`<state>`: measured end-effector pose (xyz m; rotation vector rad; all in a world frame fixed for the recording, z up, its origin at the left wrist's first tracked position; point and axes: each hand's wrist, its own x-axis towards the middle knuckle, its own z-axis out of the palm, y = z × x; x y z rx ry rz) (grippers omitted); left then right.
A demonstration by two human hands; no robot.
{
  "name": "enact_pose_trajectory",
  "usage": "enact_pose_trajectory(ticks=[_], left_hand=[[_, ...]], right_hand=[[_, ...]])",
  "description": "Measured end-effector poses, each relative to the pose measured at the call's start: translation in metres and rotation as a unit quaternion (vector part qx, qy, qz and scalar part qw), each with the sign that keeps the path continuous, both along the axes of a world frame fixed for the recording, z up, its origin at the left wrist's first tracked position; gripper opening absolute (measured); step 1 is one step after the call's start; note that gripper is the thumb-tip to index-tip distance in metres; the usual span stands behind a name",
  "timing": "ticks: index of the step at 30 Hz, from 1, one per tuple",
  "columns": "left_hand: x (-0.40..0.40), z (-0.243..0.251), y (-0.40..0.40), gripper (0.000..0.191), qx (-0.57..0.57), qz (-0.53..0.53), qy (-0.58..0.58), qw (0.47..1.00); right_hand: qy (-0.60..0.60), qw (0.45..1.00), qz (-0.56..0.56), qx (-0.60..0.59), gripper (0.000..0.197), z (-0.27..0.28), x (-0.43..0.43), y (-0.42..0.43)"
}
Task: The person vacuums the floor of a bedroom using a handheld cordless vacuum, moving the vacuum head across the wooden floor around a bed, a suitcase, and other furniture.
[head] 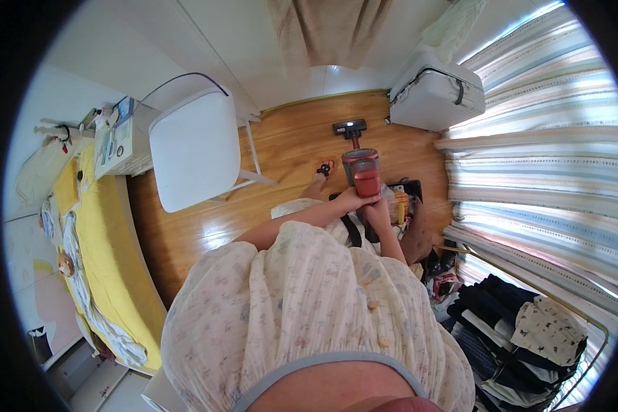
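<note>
Both my hands are on a red and grey cordless stick vacuum [366, 180], held in front of my body. My left hand [357, 200] wraps around the rear of its body, just below the red part. Close beside it, my right hand [377, 213] grips the handle area, which the fingers partly hide. Ahead, the dark floor head [349, 128] rests on the wood floor [298, 139] with a white light lit on it. A small green light glows on top of the vacuum body.
A white chair [195, 149] stands at left, beyond it a bed with a yellow sheet [113, 247]. A white suitcase [438, 98] stands by the striped curtain [535, 170]. A dark-rimmed container of items [404, 203] sits by my legs. Clothes [510, 335] hang on a rack at lower right.
</note>
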<state>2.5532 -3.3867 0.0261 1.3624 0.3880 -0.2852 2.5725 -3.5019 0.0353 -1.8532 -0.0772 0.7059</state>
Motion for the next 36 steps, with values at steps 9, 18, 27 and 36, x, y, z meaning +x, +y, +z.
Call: enact_pose_trajectory(ticks=[9,18,27,36], left_hand=[[-0.035,0.005,0.022,0.050,0.068,-0.133,0.064,0.987],[-0.002,-0.038,0.033,0.050,0.034,-0.060,0.040,0.997],[0.048,-0.073,0.072,0.053,0.012,0.000,0.047,0.999],[0.054,-0.099,0.074,0.048,-0.067,0.028,0.066,0.995]], right_hand=[[-0.054,0.998,-0.029,0.001,0.026,-0.007,-0.042,0.015],[0.019,0.999,-0.035,-0.036,0.016,-0.058,-0.006,0.031],[-0.040,0.997,-0.060,0.022,0.005,-0.092,0.041,0.083],[-0.121,0.992,-0.027,-0.019,0.014,-0.091,0.049,0.092]])
